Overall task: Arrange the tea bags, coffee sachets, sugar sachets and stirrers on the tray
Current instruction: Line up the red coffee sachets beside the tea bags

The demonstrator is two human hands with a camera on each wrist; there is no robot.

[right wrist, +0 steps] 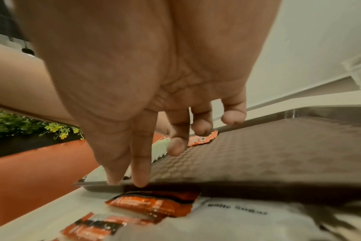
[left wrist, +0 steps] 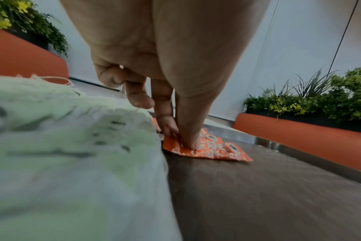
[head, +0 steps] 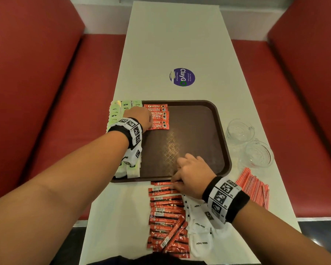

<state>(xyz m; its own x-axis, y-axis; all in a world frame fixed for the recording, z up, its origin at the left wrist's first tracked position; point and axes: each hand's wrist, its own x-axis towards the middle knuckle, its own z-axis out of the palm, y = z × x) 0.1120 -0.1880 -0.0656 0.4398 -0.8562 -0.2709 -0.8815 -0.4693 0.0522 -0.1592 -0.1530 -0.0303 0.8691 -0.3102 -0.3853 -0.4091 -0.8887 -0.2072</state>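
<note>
A brown tray [head: 199,115] lies on the white table. Green-and-white tea bags [head: 116,113] line its left side, blurred and close in the left wrist view as tea bags [left wrist: 72,146]. Beside them lies a column of red coffee sachets [head: 160,116]. My left hand [head: 151,121] pinches the end of a coffee sachet [left wrist: 212,151] in that column between thumb and forefinger, as the left hand [left wrist: 179,138] shows. My right hand [head: 175,185] reaches to a coffee sachet [head: 161,183] at the tray's near edge. The thumb and forefinger of the right hand [right wrist: 127,182] point down just above the sachet [right wrist: 155,203], with nothing between them.
A heap of red coffee sachets [head: 166,220] lies on the table near me, with white sugar sachets [head: 201,228] to its right. Red stirrers [head: 254,188] lie at the right edge. Two glass bowls [head: 240,131] [head: 259,153] stand right of the tray. Red benches flank the table.
</note>
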